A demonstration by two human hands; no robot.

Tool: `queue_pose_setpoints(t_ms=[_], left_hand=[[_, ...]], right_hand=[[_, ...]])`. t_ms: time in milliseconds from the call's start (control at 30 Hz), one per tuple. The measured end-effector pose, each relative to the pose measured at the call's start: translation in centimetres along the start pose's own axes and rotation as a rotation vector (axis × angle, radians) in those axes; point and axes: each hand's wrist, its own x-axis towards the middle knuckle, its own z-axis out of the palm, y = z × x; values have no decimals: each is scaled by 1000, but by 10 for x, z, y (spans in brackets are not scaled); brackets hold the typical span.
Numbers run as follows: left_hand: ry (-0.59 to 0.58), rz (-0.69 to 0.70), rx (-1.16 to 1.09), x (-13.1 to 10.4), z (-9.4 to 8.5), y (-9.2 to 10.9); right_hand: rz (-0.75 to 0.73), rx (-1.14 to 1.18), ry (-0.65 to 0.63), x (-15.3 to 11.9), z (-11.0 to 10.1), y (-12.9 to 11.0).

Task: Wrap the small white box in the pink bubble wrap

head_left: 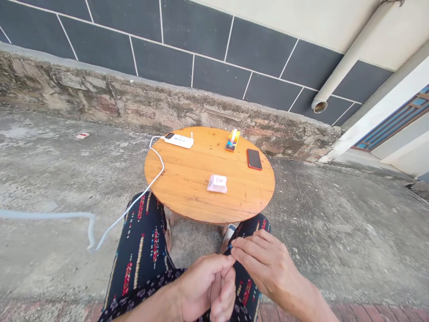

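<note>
My left hand [209,286] and my right hand [264,264] meet above my lap, just in front of the table. The left fingers are curled, with the thumb reaching to the right fingertips. My right hand is closed too, its fingers pinched against the left thumb. A tiny dark bluish spot shows by the right fingertips; I cannot tell whether it is held or part of the patterned trousers [134,246] behind. Nearest to the hands on the table lies a small pink packet with a white label [217,184].
A round wooden table [187,192] stands before my knees. On it are a white device [179,140] with a white cable [157,176] trailing left, a small yellow-and-blue item [232,140] and a red-edged phone [254,159]. A tiled wall with a drainpipe [355,49] rises behind.
</note>
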Motion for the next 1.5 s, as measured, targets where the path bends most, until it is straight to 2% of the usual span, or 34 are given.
queue_pose_setpoints(t_ms=[167, 300, 400, 467, 567, 667, 867, 1200, 1500], left_hand=[[-107, -31, -55, 1, -3, 0], [-85, 49, -21, 1, 4, -1], [-18, 170, 108, 0, 9, -1], [42, 239, 213, -3, 10, 2], [217, 358, 409, -8, 11, 12], [387, 445, 637, -15, 14, 22], [495, 507, 755, -18, 19, 33], [615, 585, 959, -14, 7, 30], [665, 529, 1111, -12, 4, 28]], right_hand=[[64, 73, 82, 2, 8, -4], [210, 118, 213, 2, 18, 0], [438, 237, 294, 1, 22, 6], [568, 417, 256, 0, 24, 9], [695, 678, 198, 0, 25, 8], [775, 810, 197, 1, 27, 5], [814, 841, 163, 3, 31, -1], [747, 692, 131, 2, 43, -6], [723, 576, 111, 0, 46, -7]])
